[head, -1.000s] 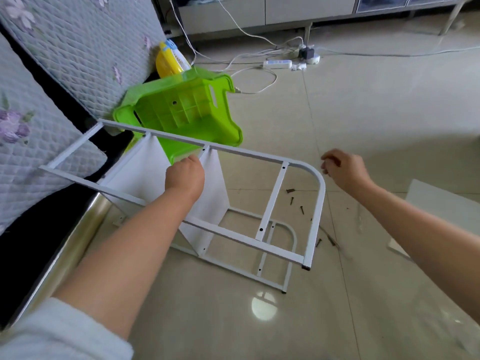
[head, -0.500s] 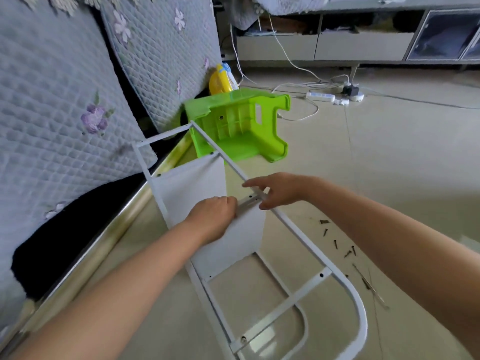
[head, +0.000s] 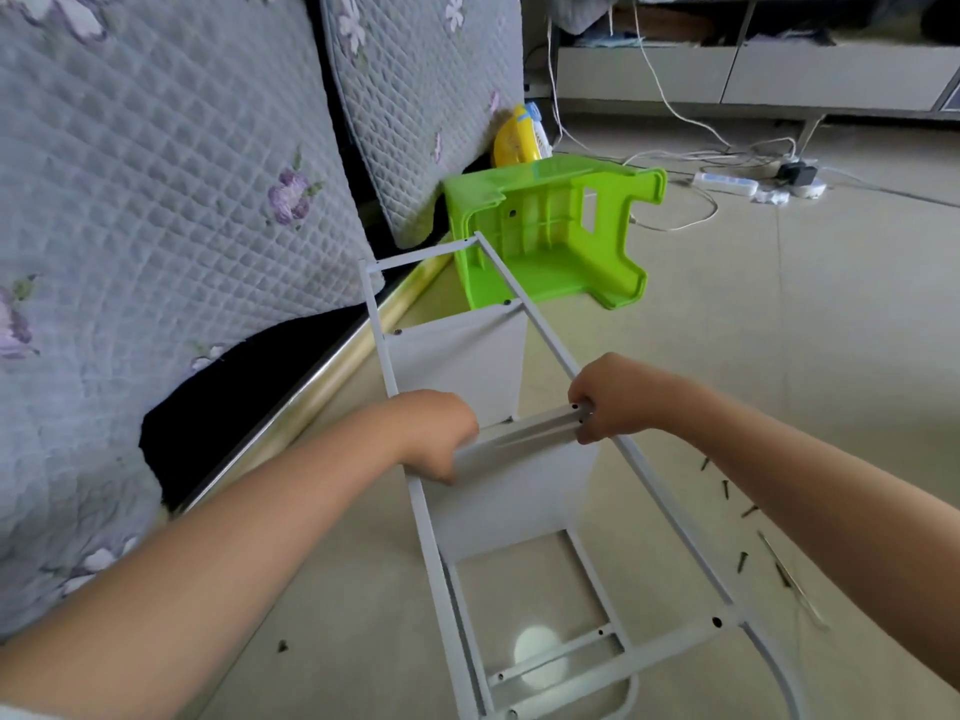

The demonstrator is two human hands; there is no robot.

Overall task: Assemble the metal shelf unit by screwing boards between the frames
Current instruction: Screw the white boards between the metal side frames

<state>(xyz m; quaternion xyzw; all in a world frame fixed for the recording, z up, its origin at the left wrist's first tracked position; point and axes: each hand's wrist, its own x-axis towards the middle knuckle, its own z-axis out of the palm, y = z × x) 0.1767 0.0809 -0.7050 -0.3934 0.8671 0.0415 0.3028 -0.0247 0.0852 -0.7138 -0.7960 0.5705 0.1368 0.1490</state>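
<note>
The white metal shelf frame (head: 670, 517) stands on the floor in front of me, its upper side frame facing up. Two white boards sit upright between the frames, a far board (head: 457, 361) and a near board (head: 514, 501). My left hand (head: 439, 433) grips the left end of the crossbar (head: 524, 431) above the near board. My right hand (head: 608, 397) grips the crossbar's right end where it meets the long rail. Several dark screws (head: 727, 493) lie on the floor to the right.
A green plastic stool (head: 556, 236) lies on its side just beyond the frame. A quilted sofa (head: 171, 210) with a metal base strip runs along the left. Cables and a power strip (head: 727, 183) lie on the floor at the back right. A thin tool (head: 789, 579) lies near the screws.
Both hands came onto the crossbar; one second ago the right hand hung free at the right. My view has swung so the frame now runs away from me, and closer.
</note>
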